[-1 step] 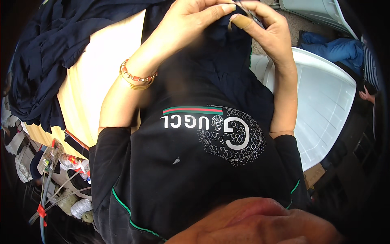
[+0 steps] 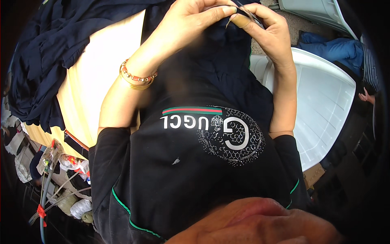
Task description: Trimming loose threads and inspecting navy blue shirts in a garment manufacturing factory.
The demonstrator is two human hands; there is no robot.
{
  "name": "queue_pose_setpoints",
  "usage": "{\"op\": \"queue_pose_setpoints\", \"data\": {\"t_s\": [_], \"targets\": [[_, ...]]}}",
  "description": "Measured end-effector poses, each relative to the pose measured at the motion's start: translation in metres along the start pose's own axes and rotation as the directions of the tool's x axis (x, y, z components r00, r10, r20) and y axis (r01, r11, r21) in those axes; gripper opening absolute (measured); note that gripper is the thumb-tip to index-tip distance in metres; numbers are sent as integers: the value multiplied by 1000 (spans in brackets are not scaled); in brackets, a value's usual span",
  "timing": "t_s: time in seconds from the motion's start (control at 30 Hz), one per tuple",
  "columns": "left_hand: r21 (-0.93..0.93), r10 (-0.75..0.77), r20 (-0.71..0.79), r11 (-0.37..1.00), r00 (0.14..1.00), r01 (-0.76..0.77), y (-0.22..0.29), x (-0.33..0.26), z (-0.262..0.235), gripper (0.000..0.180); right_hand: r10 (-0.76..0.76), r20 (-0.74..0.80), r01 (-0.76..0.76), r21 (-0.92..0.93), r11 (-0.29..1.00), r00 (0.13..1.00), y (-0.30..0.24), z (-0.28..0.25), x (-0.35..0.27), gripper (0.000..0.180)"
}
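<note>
Navy cloth pinched in left hand grip; right hand clasps (perhaps) small snips.

Navy cloth, pale yellow table, white plastic chair, gold-and-red bangles.

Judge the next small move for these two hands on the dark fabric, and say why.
Probably a short snip at the pinched spot. The left hand pinches the dark navy fabric taut, and the right hand holds what looks like a small thread clipper right beside those fingertips. Whether its blades are open is too blurred to tell.
</note>
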State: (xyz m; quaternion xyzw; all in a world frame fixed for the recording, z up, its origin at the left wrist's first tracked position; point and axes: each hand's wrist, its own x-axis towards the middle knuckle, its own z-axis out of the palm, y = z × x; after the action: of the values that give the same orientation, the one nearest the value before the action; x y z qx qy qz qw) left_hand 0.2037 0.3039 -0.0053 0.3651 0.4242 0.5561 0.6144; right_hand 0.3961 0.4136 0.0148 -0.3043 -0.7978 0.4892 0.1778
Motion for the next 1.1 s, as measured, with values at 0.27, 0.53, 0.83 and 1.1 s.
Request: {"op": "queue_pose_setpoints", "data": {"t_s": [0.27,0.53,0.83,1.1], "targets": [[-187,481,253,876,839,-445,-25,17,-27,19,142,-425,-28,262,965,894,6,-15,-1,11],[-272,524,196,841,829,-467,-29,21,-27,23,-41,-413,119,165,979,910,13,-2,4,15],[-152,597,206,802,776,-577,-24,22,-16,22,-424,-125,361,-348,865,897,-18,-5,-1,37],[50,353,123,931,927,-361,-15,8,-11,22,-418,-99,365,-334,869,903,-15,-4,-2,34]]}}
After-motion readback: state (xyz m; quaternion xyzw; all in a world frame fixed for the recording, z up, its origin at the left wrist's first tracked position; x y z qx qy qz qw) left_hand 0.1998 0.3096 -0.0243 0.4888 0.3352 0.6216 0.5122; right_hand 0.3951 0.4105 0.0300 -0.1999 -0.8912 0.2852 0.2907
